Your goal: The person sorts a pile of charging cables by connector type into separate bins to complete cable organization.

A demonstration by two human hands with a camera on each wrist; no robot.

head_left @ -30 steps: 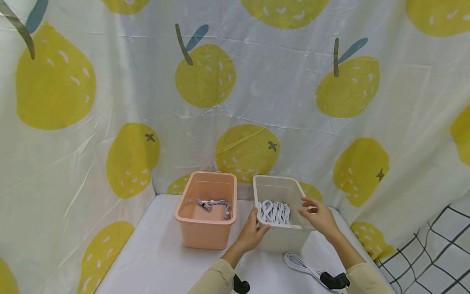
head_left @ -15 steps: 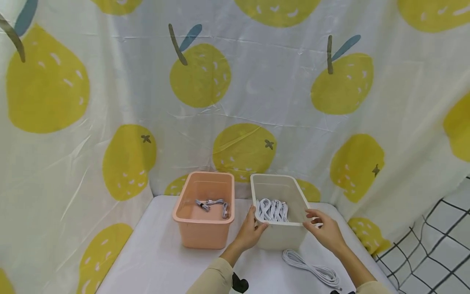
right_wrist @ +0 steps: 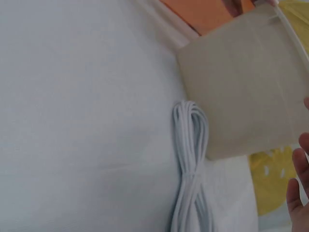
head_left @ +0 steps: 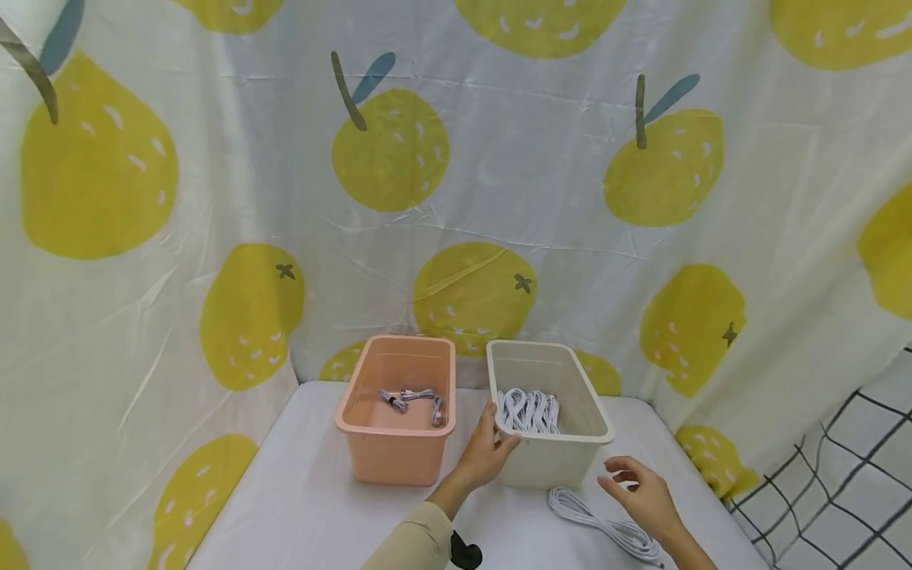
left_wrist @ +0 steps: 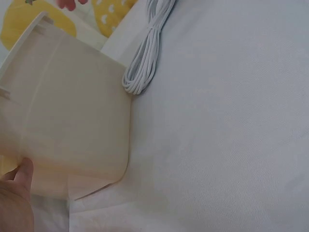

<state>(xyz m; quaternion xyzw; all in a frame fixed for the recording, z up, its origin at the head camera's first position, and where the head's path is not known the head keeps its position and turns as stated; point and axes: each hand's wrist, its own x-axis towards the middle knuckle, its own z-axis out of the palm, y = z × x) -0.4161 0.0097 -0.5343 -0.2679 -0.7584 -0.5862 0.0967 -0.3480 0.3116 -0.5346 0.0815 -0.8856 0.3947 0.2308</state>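
Note:
My left hand [head_left: 481, 456] holds the near left corner of a cream plastic bin [head_left: 552, 465], thumb on the front wall and fingers along the left side. In the left wrist view the thumb [left_wrist: 25, 175] presses against the bin wall. Several coiled white cables [head_left: 529, 412] stand packed inside, towards the front left. My right hand [head_left: 644, 495] hovers to the right of the bin, fingers loosely bent and holding nothing. Below it, a long bundled white cable [head_left: 602, 524] lies on the table just in front of the bin; its looped end [right_wrist: 190, 116] is beside the bin's base.
To the left stands a peach plastic bin [head_left: 395, 455] with a few short grey cables [head_left: 416, 393] in it. White cloth covers the table [head_left: 299, 507]. A lemon-print curtain [head_left: 499, 174] hangs behind, and a black wire grid [head_left: 841, 467] is at the right.
My right hand has left the cream bin's right rim and moved down and to the right. The left hand stays on the bin's corner. The view shifted slightly.

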